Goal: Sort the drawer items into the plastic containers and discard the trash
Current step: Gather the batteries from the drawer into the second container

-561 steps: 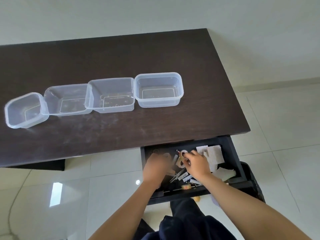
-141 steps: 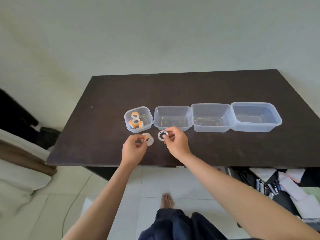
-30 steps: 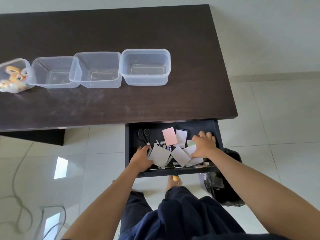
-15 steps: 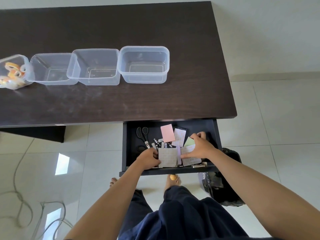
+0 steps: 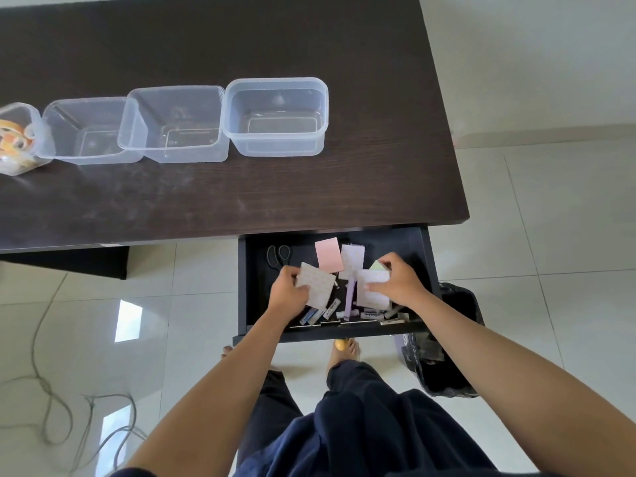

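now lifted clear of the clutter in the open drawer [image 5: 425,256]: one paper slip [image 5: 318,284] pinched in the left hand [image 5: 287,292], another slip [image 5: 371,287] gripped by the right hand [image 5: 399,282]. likely headed for the trash bag [image 5: 454,339]; three containers [image 5: 275,117] empty yet.

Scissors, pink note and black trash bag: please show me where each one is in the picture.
Scissors [image 5: 278,256], head view, on the black handle loops.
Pink note [image 5: 329,254], head view, on the middle of the paper.
Black trash bag [image 5: 457,342], head view, on its dark plastic side beside the drawer.
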Demonstrator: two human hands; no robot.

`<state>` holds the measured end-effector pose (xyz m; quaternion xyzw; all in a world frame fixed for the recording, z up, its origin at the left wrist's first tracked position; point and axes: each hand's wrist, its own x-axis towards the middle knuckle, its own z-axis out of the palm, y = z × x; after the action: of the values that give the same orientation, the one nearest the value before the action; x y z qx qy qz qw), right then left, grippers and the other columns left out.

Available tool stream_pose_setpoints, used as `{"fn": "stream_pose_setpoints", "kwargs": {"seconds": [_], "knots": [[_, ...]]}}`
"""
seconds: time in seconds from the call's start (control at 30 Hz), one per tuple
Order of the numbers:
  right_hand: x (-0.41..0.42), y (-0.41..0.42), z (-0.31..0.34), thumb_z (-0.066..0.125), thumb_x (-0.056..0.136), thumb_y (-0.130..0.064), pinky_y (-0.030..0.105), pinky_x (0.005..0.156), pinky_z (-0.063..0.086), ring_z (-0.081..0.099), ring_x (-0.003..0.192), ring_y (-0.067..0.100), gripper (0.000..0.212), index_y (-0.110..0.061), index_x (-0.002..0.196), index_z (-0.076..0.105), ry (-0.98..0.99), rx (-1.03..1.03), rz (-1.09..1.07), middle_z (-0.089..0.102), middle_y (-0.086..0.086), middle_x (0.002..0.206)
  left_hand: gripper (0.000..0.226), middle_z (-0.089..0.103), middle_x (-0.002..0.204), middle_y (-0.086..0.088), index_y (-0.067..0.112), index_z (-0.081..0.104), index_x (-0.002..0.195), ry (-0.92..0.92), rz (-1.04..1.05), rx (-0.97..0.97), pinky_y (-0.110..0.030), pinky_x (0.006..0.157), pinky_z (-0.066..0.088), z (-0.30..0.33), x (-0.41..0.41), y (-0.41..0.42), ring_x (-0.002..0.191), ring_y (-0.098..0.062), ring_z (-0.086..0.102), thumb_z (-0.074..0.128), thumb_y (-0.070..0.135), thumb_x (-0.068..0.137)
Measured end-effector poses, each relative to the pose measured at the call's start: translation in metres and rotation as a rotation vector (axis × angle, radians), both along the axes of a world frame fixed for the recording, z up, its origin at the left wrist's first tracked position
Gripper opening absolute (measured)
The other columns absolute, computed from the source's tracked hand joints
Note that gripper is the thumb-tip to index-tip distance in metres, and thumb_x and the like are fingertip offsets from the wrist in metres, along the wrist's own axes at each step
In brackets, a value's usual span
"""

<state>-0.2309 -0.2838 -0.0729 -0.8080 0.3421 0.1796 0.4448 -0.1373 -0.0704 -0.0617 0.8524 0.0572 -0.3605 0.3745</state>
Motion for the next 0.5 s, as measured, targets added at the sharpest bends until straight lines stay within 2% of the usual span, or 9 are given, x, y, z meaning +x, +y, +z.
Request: {"fn": "stream_pose_setpoints", "kwargs": {"seconds": [0.1,0.17,0.23,0.3,0.33,0.4,0.5], "knots": [[0.009,-0.007,0.001,0.082,0.072,-0.019,0.024,0.068,0.043,0.057,0.094,0.018,0.055,-0.011,0.116,0.05,-0.089,0.079,-0.252,0.058,0.003,0.108,0.039,0.06,0.118,-0.009,0.012,0.046,0.124,-0.073,0.09,0.033,-0.03,0.074,0.047,0.004,0.012,0.015,0.092,-0.021,0.057,0.047,0.0,0.088],[0.017,-0.011,0.003,0.078,0.076,-0.018,0.023,0.069,0.043,0.056,0.094,0.017,0.055,-0.01,0.122,0.049,-0.13,0.102,-0.39,0.058,0.006,0.114,0.046,0.055,0.126,-0.011,0.011,0.042,0.131,-0.115,0.084,0.091,-0.032,0.081,0.047,0.004,0.017,0.02,0.105,-0.026,0.056,0.046,0.0,0.087],[0.024,-0.013,0.005,0.073,0.081,-0.016,0.025,0.077,0.042,0.053,0.097,0.015,0.055,-0.011,0.128,0.046,-0.16,0.109,-0.464,0.055,0.006,0.121,0.052,0.043,0.137,-0.013,0.012,0.036,0.136,-0.157,0.009,0.188,-0.038,0.092,0.045,0.003,0.016,0.019,0.122,-0.03,0.046,0.05,0.005,0.087],[0.03,-0.013,0.005,0.068,0.084,-0.015,0.026,0.083,0.04,0.05,0.102,0.014,0.055,-0.014,0.133,0.043,-0.165,0.11,-0.501,0.05,0.005,0.129,0.056,0.034,0.14,-0.012,0.014,0.035,0.137,-0.237,-0.11,0.281,-0.042,0.097,0.042,0.005,0.009,0.012,0.129,-0.031,0.033,0.056,0.017,0.086],[0.031,-0.013,0.006,0.065,0.085,-0.015,0.027,0.085,0.039,0.048,0.103,0.013,0.054,-0.015,0.134,0.043,-0.165,0.105,-0.52,0.048,0.005,0.132,0.058,0.033,0.139,-0.011,0.015,0.036,0.136,-0.277,-0.167,0.285,-0.043,0.097,0.042,0.006,0.004,0.006,0.129,-0.03,0.031,0.061,0.026,0.085],[0.034,-0.013,0.007,0.06,0.088,-0.01,0.026,0.082,0.037,0.045,0.103,0.012,0.05,-0.016,0.134,0.042,-0.156,0.091,-0.55,0.047,0.004,0.134,0.067,0.039,0.135,-0.005,0.018,0.041,0.132,-0.296,-0.288,0.226,-0.04,0.095,0.046,0.007,-0.007,-0.01,0.124,-0.023,0.039,0.068,0.046,0.078],[0.033,-0.013,0.006,0.052,0.091,-0.006,0.025,0.083,0.037,0.05,0.113,0.019,0.049,-0.016,0.137,0.04,-0.099,0.026,-0.471,0.048,0.007,0.136,0.082,0.049,0.122,0.003,0.021,0.043,0.125,-0.182,-0.431,0.165,-0.038,0.085,0.052,0.006,-0.028,-0.041,0.108,-0.016,0.054,0.071,0.067,0.063]]}}
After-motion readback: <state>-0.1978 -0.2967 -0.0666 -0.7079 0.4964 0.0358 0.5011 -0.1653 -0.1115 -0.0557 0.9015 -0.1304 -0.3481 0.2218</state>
